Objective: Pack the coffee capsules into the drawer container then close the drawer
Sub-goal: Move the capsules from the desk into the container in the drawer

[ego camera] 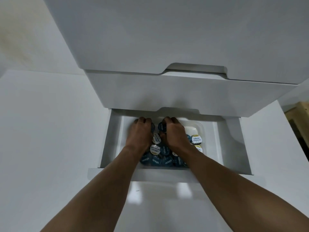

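Observation:
The lowest white drawer [234, 144] stands pulled out. Inside it sits a clear plastic container [199, 127] holding several coffee capsules [156, 160], most with dark blue lids and a few with white lids such as one at the right [196, 139]. Both my hands reach into the container's far half. My left hand [140, 133] curls its fingers over a dark capsule at the back left. My right hand [173, 133] grips a dark blue capsule [161, 127] near the back middle. The capsules beneath my hands are hidden.
Two closed white drawers [167, 91] overhang the open one from above. White cabinet sides flank the drawer at left [50, 131] and right. A wooden object [299, 118] shows at the far right edge. The glossy floor [150, 198] lies below the drawer front.

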### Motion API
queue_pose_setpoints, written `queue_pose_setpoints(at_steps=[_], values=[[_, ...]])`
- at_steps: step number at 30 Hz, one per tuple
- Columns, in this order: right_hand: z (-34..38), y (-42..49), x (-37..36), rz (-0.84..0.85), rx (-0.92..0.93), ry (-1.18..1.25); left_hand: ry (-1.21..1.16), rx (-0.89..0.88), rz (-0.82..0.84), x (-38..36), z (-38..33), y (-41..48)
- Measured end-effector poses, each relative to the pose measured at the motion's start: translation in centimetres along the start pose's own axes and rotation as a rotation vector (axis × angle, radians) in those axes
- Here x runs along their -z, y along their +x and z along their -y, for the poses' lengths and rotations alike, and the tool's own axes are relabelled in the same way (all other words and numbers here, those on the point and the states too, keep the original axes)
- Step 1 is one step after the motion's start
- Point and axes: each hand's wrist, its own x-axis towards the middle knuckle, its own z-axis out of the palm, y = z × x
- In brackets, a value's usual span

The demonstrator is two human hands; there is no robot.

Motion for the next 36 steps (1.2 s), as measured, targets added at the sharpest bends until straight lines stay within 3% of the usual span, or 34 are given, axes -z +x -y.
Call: queue_pose_setpoints(at_steps=[16, 24, 36], values=[[-0.6, 0.5, -1.4, -0.014, 0.024, -0.041, 0.163, -0.101, 0.11, -0.7, 1.0, 0.7], [-1.1, 0.9, -1.7, -0.027, 0.009, -0.044, 0.345, -0.108, 0.059, -0.7, 0.9, 0.3], [-0.8, 1.8, -2.2, -0.01, 0.068, -0.049, 0.417, -0.107, 0.043, 0.4, 1.0, 0.8]])
